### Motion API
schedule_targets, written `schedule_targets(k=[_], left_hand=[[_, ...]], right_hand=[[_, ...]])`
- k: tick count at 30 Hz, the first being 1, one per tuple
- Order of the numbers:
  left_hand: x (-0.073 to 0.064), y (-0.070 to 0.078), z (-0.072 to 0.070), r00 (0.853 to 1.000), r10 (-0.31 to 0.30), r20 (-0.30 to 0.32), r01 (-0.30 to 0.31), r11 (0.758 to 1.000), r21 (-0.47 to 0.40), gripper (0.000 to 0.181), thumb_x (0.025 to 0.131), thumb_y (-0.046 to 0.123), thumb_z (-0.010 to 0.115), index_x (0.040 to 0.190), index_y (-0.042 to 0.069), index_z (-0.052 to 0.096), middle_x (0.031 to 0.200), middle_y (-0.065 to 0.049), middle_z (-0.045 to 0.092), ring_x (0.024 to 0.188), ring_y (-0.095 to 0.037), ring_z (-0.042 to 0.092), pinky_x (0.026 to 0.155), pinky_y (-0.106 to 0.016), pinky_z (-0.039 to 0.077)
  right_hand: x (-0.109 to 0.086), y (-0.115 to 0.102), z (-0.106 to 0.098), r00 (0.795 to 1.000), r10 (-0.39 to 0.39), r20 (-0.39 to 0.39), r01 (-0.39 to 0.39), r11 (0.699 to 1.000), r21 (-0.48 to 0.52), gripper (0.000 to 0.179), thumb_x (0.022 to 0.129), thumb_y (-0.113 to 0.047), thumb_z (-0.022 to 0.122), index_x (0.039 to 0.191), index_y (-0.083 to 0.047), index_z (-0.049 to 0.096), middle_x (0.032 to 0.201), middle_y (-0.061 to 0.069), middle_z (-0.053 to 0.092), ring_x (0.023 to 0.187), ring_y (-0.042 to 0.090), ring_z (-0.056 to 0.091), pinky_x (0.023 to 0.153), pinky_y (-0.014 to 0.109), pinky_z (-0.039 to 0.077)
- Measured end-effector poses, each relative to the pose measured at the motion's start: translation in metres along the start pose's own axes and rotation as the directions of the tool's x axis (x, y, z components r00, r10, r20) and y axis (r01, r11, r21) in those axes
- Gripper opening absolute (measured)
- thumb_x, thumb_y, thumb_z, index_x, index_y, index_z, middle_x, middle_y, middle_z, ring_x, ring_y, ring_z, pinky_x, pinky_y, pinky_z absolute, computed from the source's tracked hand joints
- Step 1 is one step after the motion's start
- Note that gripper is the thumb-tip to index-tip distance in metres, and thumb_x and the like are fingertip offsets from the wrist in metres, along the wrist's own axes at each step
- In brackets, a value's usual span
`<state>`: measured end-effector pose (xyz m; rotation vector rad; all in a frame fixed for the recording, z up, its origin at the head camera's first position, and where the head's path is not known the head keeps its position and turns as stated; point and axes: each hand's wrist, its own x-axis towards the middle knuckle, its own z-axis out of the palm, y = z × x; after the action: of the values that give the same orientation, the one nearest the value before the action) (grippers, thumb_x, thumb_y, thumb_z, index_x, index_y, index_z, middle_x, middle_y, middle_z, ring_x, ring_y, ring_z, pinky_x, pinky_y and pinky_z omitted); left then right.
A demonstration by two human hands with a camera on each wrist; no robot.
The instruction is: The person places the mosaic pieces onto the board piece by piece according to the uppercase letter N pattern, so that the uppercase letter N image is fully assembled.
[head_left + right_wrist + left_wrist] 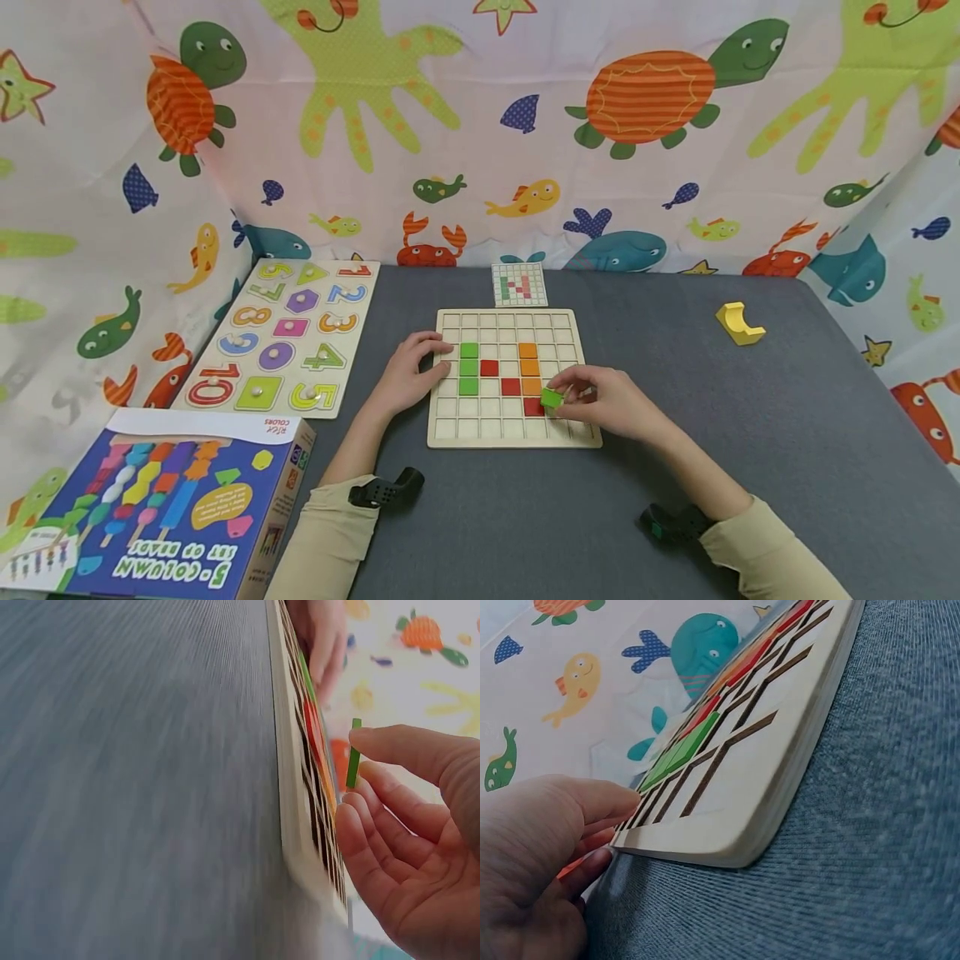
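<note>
A square wooden grid board (480,442) lies on the grey table. Three green tiles (468,368) form a column at its left, three orange tiles (528,367) another column, and red tiles (489,367) step down diagonally between and below. My right hand (611,400) pinches a green tile (552,397) between thumb and fingers, tilted over the board's lower right part, beside the lowest red tile. In the right wrist view this green tile (354,754) is seen edge-on. My left hand (405,371) rests on the board's left edge, thumb and fingertips touching the rim.
A small pattern card (520,285) lies behind the board. To the left are a number-and-shape puzzle board (303,333) and a blue bead-set box (172,500). A yellow arch block (739,323) stands at the far right. A printed sea-animal cloth (480,167) hangs behind the table.
</note>
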<state>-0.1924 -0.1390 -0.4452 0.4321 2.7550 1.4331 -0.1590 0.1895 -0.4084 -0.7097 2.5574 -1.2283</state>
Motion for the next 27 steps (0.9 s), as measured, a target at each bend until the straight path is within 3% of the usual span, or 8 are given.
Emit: schedule_targets(k=[7, 14, 23, 27], left_hand=[[0.000, 0.000, 0.001, 1.000, 0.016, -0.004, -0.016, 1.000, 0.012, 0.030, 0.094, 0.015, 0.064, 0.122, 0.003, 0.066, 0.138, -0.015, 0.049, 0.131, -0.034, 0.040, 0.108, -0.052, 0.030], [-0.002, 0.001, 0.001, 1.000, 0.024, -0.005, -0.023, 0.999, 0.022, 0.032, 0.092, 0.014, 0.066, 0.123, 0.003, 0.065, 0.138, -0.015, 0.049, 0.130, -0.035, 0.040, 0.108, -0.054, 0.030], [-0.002, 0.001, -0.001, 1.000, 0.027, 0.005, -0.027, 0.999, 0.019, 0.033, 0.093, 0.015, 0.065, 0.123, 0.003, 0.065, 0.138, -0.015, 0.048, 0.131, -0.034, 0.039, 0.107, -0.054, 0.031], [-0.002, 0.001, -0.001, 1.000, 0.029, 0.000, -0.029, 1.000, 0.011, 0.033, 0.092, 0.014, 0.066, 0.123, 0.003, 0.065, 0.138, -0.015, 0.049, 0.131, -0.034, 0.039, 0.107, -0.053, 0.031]], right_hand=[[0.025, -0.015, 0.027, 0.998, -0.047, 0.031, 0.045, 0.998, 0.050, 0.028, 0.081, -0.017, 0.080, 0.107, -0.010, 0.070, 0.088, -0.001, 0.065, 0.081, 0.014, 0.060, 0.075, 0.028, 0.054], [0.043, -0.032, 0.047, 0.997, -0.070, 0.044, 0.069, 0.998, 0.013, 0.026, 0.079, -0.016, 0.082, 0.102, -0.012, 0.069, 0.082, -0.004, 0.063, 0.075, 0.011, 0.059, 0.070, 0.026, 0.051], [0.055, -0.046, 0.061, 0.978, -0.198, 0.070, 0.201, 0.979, -0.041, 0.016, 0.081, -0.008, 0.078, 0.095, -0.009, 0.071, 0.087, 0.000, 0.067, 0.077, 0.010, 0.061, 0.072, 0.024, 0.053], [0.058, -0.050, 0.066, 0.977, -0.193, 0.087, 0.198, 0.979, -0.048, 0.015, 0.080, -0.007, 0.079, 0.093, -0.008, 0.071, 0.086, 0.001, 0.067, 0.077, 0.009, 0.061, 0.072, 0.023, 0.052]])
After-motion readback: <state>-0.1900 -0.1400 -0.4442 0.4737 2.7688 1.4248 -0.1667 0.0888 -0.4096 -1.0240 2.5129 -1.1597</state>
